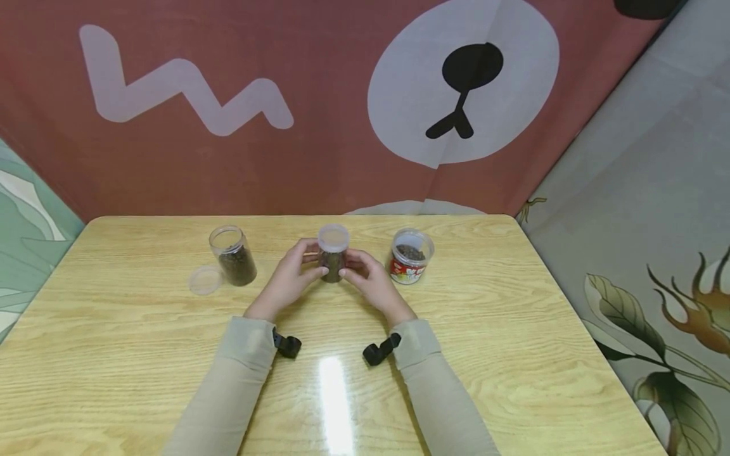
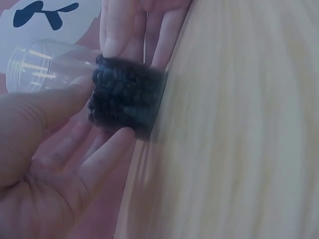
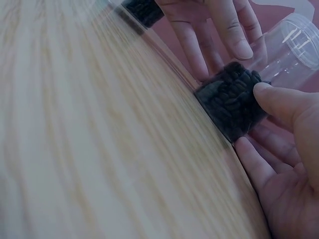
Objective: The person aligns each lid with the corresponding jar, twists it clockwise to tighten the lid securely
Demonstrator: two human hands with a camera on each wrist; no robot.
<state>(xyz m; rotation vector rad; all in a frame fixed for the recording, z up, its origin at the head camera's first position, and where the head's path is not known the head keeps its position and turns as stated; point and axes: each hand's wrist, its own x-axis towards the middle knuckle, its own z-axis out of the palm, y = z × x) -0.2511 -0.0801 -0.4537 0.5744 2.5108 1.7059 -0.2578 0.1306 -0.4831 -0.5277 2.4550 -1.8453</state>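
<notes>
Head — jar (image 1: pixel 333 256), between left hand (image 1: pixel 289 277) and right hand (image 1: pixel 374 283)

Middle jar (image 1: pixel 333 258): is showing clear, glossy plastic.
Table (image 1: pixel 142 354): is reflecting light off glossy wood.
Sleeves (image 1: pixel 225 392): are showing matt cloth.
Backdrop (image 1: pixel 319 152): is showing matt cloth.

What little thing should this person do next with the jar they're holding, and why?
Perhaps lift the right hand to the jar's lid while the left hand steadies the held jar: both hands grip its sides and it appears capped, whereas the open jar at left has a loose lid beside it.
</notes>
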